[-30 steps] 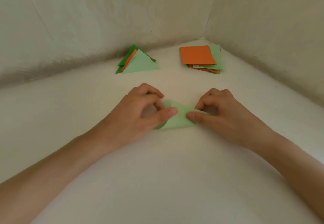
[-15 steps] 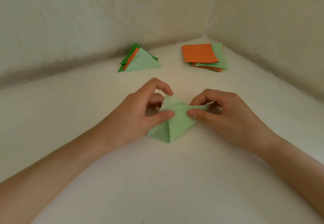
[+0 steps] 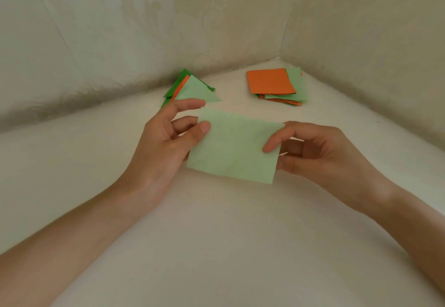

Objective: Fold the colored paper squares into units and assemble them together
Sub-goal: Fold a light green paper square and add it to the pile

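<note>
You held the light green paper [image 3: 234, 145] as a flat rectangle just above the white table [image 3: 216, 234]. Your left hand [image 3: 163, 145] pinched its left edge and your right hand [image 3: 320, 152] its right edge, thumbs on top. Beyond lay folded triangles [image 3: 192, 87] at far left and a stack of squares [image 3: 269, 81] at far right.

hands: two, left hand [image 3: 163, 148], right hand [image 3: 322, 152]
light green sheet [image 3: 233, 148]: one
folded triangles [image 3: 192, 89]: at least three
stack of squares [image 3: 272, 81]: one, sheets uncountable
</note>
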{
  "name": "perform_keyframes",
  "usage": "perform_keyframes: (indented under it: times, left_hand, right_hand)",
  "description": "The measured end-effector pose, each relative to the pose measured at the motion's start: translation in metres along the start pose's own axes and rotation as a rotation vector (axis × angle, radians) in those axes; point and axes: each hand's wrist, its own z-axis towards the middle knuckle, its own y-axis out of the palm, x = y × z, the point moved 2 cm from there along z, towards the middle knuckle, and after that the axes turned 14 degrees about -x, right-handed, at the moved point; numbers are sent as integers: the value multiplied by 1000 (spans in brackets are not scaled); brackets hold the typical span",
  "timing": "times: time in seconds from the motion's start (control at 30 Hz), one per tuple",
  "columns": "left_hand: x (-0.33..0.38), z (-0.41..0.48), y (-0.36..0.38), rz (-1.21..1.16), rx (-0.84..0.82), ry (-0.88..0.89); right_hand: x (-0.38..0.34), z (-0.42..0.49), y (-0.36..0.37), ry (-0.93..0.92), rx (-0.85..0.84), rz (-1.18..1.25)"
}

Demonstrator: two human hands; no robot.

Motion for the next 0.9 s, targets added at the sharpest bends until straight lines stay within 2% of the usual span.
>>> perform_keyframes:
  times: [0.13,0.27,0.4,0.63,0.9]
  left_hand:
    - [1,-2,5,-29,-39,10]
    - [3,-4,9,-55,-60,17]
    - [4,-6,13,-26,-101,25]
    - [1,-9,14,36,-273,-11]
    - [-2,-9,24,243,-296,-12]
  right_hand:
    - [4,4,8,-4,-64,-25]
    - [3,3,8,-31,-57,11]
    - [1,4,5,2,-3,-40]
    - [2,4,9,48,160,121]
    - [-2,5,19,55,152,-51]
